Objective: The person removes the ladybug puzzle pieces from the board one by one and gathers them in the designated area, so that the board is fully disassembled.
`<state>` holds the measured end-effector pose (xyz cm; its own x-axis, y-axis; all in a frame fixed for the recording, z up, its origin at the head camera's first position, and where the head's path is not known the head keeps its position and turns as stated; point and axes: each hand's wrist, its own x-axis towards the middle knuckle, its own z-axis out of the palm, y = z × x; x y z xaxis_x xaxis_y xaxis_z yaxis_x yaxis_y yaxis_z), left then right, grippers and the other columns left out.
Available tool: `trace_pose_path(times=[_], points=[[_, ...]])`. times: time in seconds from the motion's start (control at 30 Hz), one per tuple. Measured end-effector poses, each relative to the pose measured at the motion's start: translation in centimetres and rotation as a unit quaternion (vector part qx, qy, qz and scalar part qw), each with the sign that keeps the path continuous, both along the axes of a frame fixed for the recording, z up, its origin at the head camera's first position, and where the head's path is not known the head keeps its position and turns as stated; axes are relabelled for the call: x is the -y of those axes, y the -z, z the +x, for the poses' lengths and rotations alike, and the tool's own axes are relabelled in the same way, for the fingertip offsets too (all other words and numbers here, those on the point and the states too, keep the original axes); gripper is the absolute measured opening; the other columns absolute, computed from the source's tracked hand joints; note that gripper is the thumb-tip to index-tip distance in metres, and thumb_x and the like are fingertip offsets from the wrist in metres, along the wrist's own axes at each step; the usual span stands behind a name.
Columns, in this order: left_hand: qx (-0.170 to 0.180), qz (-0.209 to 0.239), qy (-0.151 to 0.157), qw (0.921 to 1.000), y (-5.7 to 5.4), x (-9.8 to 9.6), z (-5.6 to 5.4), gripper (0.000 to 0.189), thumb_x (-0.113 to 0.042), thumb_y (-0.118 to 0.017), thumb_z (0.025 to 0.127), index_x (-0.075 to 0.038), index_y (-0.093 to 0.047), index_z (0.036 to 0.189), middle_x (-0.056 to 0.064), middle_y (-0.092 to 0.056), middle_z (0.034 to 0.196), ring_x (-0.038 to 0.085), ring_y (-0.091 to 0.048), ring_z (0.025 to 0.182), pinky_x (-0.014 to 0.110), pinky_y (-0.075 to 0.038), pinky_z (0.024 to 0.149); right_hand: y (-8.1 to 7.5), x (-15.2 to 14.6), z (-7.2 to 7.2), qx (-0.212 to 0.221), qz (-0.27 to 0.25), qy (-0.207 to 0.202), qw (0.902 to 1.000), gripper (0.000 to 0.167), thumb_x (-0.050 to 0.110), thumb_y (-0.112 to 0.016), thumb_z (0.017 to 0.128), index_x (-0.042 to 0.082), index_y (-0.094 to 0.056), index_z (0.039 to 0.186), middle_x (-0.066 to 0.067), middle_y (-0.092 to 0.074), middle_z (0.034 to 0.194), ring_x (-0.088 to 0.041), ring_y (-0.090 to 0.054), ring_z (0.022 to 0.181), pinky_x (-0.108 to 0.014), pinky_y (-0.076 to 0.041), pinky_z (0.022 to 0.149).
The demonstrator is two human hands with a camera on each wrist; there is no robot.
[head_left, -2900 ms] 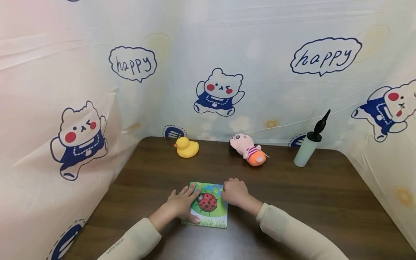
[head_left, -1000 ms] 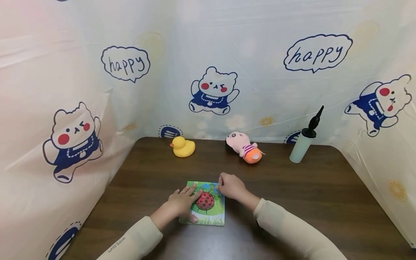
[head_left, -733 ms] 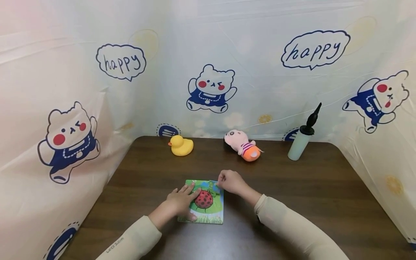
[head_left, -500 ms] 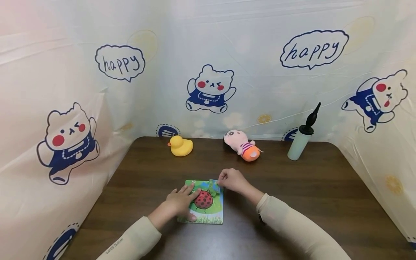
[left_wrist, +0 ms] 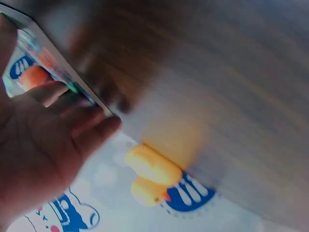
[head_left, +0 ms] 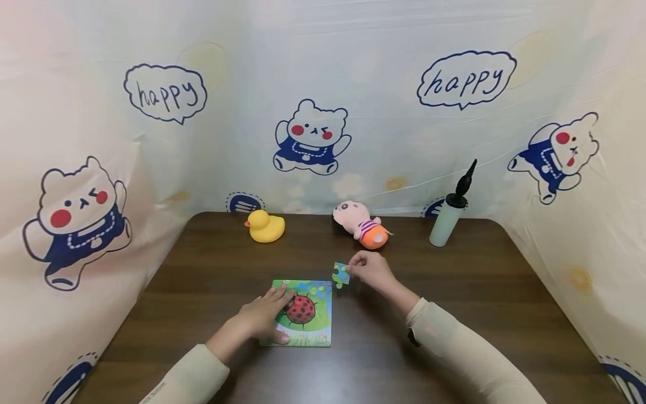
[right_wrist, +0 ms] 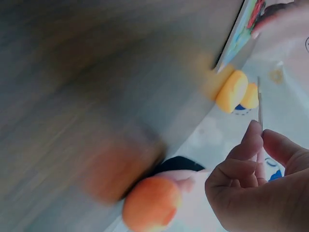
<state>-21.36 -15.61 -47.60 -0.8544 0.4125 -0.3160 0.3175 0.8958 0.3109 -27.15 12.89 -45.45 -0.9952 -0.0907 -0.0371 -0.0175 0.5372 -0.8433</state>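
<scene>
In the head view, a ladybug jigsaw puzzle (head_left: 315, 334) lies flat on the brown table. My left hand (head_left: 259, 318) rests on its left side with the fingers spread. Part of the picture is hidden beneath that hand. Beyond the puzzle's far right corner, my right hand (head_left: 374, 273) pinches a blue and green jigsaw piece (head_left: 340, 275) between thumb and forefinger. The right wrist view shows the piece (right_wrist: 260, 108) edge-on as a thin strip, apart from the board. In the left wrist view, my left fingers (left_wrist: 96, 123) lie along the board's edge.
Along the table's far edge sit a yellow rubber duck (head_left: 266, 226), a plush doll (head_left: 360, 224) lying on its side, and a pale green hand pump (head_left: 446, 223) with a black top. A printed curtain (head_left: 227, 140) hangs behind the table and at both sides.
My right hand has worked the corner piece out of the puzzle and carried it up, just past the board's far right corner. The left hand stays on the board. The view has shifted slightly.
</scene>
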Motion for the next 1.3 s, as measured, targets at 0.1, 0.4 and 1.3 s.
trace_pose_path(times=[0.1, 0.4, 1.3], points=[[0.002, 0.018, 0.000, 0.9998, 0.2, 0.7, -0.1, 0.101, -0.045, -0.081, 0.066, -0.014, -0.032, 0.148, 0.009, -0.017, 0.157, 0.033, -0.015, 0.143, 0.058, -0.027, 0.105, 0.2, -0.7, -0.1, -0.020, 0.005, 0.021, 0.9996, 0.008, 0.016, -0.073, 0.081, 0.009, -0.069, 0.081, 0.000, -0.064, 0.071, -0.019, -0.059, 0.065, -0.026, -0.048, 0.057], [0.016, 0.029, -0.002, 0.9994, 0.1, 1.2, -0.3, 0.102, -0.043, -0.080, 0.068, -0.013, -0.028, 0.149, 0.009, -0.013, 0.158, 0.033, -0.010, 0.144, 0.061, -0.025, 0.105, 0.1, -3.8, -0.4, -0.035, 0.025, 0.073, 0.9964, 0.010, 0.018, -0.072, 0.083, 0.009, -0.070, 0.084, -0.001, -0.062, 0.071, -0.015, -0.054, 0.063, -0.027, -0.045, 0.057], [0.033, 0.034, 0.011, 0.9988, -0.2, 0.6, -0.1, 0.103, -0.041, -0.080, 0.069, -0.006, -0.025, 0.149, 0.012, -0.010, 0.158, 0.036, -0.008, 0.143, 0.059, -0.020, 0.108, 2.7, -15.6, 0.3, 0.067, 0.001, 0.173, 0.9826, 0.020, 0.017, -0.060, 0.092, -0.001, -0.067, 0.098, -0.006, -0.063, 0.084, -0.018, -0.057, 0.070, -0.031, -0.047, 0.066]])
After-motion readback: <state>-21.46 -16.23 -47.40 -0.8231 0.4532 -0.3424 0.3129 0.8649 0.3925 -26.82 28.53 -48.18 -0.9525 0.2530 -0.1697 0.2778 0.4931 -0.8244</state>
